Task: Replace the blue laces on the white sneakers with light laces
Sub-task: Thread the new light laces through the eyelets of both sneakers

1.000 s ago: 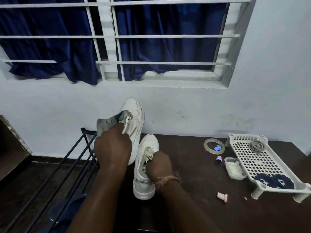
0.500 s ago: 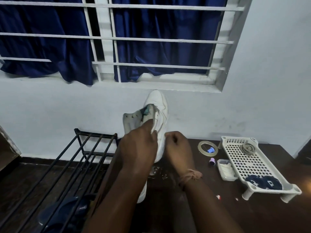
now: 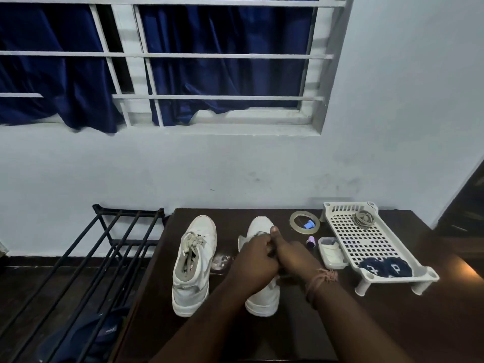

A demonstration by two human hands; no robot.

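Two white sneakers stand side by side on the dark table, toes toward the wall. The left sneaker (image 3: 195, 263) shows light laces threaded through its eyelets. Over the lace area of the right sneaker (image 3: 262, 297) my two hands meet. My left hand (image 3: 255, 260) grips its upper with curled fingers. My right hand (image 3: 290, 258) holds it from the right side, thumb pointing toward the toe. The hands hide this shoe's laces. Coiled blue laces (image 3: 383, 267) lie at the near end of the white slotted tray (image 3: 366, 242).
A grey coiled lace (image 3: 363, 219) lies at the tray's far end. A tape roll (image 3: 293, 223), a blue cap (image 3: 308, 225), a purple cap (image 3: 311, 242) and a small white container (image 3: 332, 252) sit between shoes and tray. A black metal rack (image 3: 104, 258) stands left of the table.
The sneaker that my left hand held up near the wall has come down onto the table, right of the other one. My right hand has joined the left on it.
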